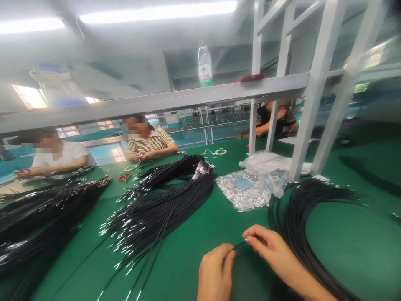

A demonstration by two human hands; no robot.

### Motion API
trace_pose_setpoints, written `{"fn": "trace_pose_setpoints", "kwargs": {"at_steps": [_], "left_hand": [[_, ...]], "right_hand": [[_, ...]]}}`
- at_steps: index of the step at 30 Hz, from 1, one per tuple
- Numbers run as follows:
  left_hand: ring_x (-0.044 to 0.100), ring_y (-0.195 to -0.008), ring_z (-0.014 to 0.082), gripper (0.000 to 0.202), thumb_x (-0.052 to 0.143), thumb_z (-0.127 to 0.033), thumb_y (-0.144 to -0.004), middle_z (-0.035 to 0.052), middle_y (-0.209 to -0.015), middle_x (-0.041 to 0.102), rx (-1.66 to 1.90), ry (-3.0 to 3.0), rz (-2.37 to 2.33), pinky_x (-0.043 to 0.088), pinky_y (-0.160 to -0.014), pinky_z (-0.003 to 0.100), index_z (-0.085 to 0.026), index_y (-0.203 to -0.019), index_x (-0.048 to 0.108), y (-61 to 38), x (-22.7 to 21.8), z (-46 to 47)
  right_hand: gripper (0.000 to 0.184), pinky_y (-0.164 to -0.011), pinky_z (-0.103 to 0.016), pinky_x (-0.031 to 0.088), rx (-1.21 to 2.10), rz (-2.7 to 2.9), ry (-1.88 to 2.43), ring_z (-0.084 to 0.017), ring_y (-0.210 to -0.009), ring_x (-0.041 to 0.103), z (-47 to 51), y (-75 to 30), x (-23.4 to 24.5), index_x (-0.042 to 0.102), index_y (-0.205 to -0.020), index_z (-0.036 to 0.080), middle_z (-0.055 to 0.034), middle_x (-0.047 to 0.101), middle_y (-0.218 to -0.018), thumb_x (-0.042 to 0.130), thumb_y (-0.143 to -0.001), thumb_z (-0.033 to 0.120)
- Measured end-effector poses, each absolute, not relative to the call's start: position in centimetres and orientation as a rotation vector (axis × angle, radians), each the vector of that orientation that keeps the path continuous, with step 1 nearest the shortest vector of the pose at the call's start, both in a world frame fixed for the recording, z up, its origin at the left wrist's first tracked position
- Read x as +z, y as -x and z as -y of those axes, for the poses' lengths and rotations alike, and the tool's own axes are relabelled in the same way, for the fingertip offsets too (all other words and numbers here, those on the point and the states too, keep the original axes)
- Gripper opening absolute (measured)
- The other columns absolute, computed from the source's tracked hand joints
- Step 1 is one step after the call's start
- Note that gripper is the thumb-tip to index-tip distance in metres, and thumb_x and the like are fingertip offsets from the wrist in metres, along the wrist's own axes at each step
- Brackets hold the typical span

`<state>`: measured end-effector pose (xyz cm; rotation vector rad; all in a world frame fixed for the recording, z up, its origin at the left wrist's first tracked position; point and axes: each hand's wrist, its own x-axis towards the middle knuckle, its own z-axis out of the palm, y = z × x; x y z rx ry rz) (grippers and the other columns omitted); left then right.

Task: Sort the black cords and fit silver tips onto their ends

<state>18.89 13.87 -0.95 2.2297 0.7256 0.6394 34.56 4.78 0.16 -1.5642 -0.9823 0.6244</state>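
Observation:
My left hand is closed in a pinch on the end of a thin black cable near the table's front edge. My right hand is also closed, its fingertips pinching the same cable end, where a small silvery tip shows. The cable runs off toward a loop of black cables on my right. A clear bag of small silver metal pieces lies just beyond my hands.
A big bundle of black cables with shiny ends spreads over the green table to the left. Three other people sit across it. Red scissors, a white frame post and a water bottle on the shelf.

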Motion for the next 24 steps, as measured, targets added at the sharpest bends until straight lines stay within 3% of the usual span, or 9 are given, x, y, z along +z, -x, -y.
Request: {"fn": "trace_pose_setpoints", "kwargs": {"at_steps": [7, 12, 15, 18, 21, 24], "left_hand": [[0.058, -0.067, 0.0163, 0.033, 0.039, -0.029, -0.092, 0.0027, -0.074, 0.069, 0.565, -2.243, -0.700, 0.038, -0.061, 0.023, -0.021, -0.082, 0.069, -18.9, -1.1, -13.7], [0.059, -0.063, 0.0165, 0.030, 0.046, -0.025, -0.086, 0.0012, -0.074, 0.068, 0.504, -2.210, -0.732, 0.037, -0.058, 0.024, -0.023, -0.111, 0.063, -19.0, -0.7, -13.2], [0.058, -0.061, 0.0166, 0.036, 0.047, -0.030, -0.087, 0.0000, -0.070, 0.065, 0.499, -2.174, -0.785, 0.037, -0.056, 0.023, -0.025, -0.119, 0.060, -19.0, -0.7, -13.3], [0.060, -0.065, 0.0167, 0.037, 0.039, -0.034, -0.091, 0.0014, -0.077, 0.069, 0.586, -2.166, -0.738, 0.041, -0.061, 0.024, -0.026, -0.117, 0.064, -19.1, -1.3, -13.7], [0.062, -0.075, 0.0169, 0.035, 0.041, -0.034, -0.091, 0.0031, -0.094, 0.073, 0.729, -2.119, -0.657, 0.045, -0.070, 0.024, -0.026, -0.108, 0.069, -19.2, -2.3, -14.3], [0.060, -0.068, 0.0160, 0.034, 0.045, -0.035, -0.089, 0.0033, -0.084, 0.073, 0.754, -2.061, -0.632, 0.045, -0.064, 0.022, -0.023, -0.107, 0.071, -19.3, -3.0, -14.8]], "right_hand": [[0.035, -0.047, -0.024, 0.038, 0.886, 0.861, 1.417, -0.014, -0.056, 0.051, -5.4, -33.0, 0.1, 0.061, -0.079, 0.015, -0.0014, 0.055, -0.066, 0.064, -0.065, 0.047], [0.038, -0.057, -0.028, 0.046, 0.792, 0.925, 1.429, -0.015, -0.060, 0.054, -5.5, -34.0, -0.4, 0.058, -0.095, 0.017, -0.0007, 0.058, -0.070, 0.064, -0.067, 0.042], [0.038, -0.064, -0.030, 0.048, 0.485, 0.985, 1.668, -0.019, -0.068, 0.060, -5.8, -37.2, -0.5, 0.059, -0.094, 0.017, -0.0048, 0.062, -0.077, 0.050, -0.078, 0.050], [0.030, -0.066, -0.029, 0.046, 0.263, 1.210, 1.957, -0.019, -0.070, 0.062, -7.5, -39.7, -0.5, 0.062, -0.087, 0.018, -0.0046, 0.065, -0.078, 0.038, -0.085, 0.035], [0.022, -0.077, -0.029, 0.043, 0.155, 1.351, 2.083, -0.021, -0.085, 0.062, -9.9, -40.2, -0.8, 0.064, -0.087, 0.019, -0.0058, 0.067, -0.086, 0.043, -0.081, 0.017], [0.024, -0.078, -0.033, 0.041, 0.062, 1.397, 2.210, -0.025, -0.088, 0.060, -11.8, -39.6, -1.3, 0.065, -0.089, 0.015, -0.0122, 0.065, -0.090, 0.042, -0.082, 0.009]]}}
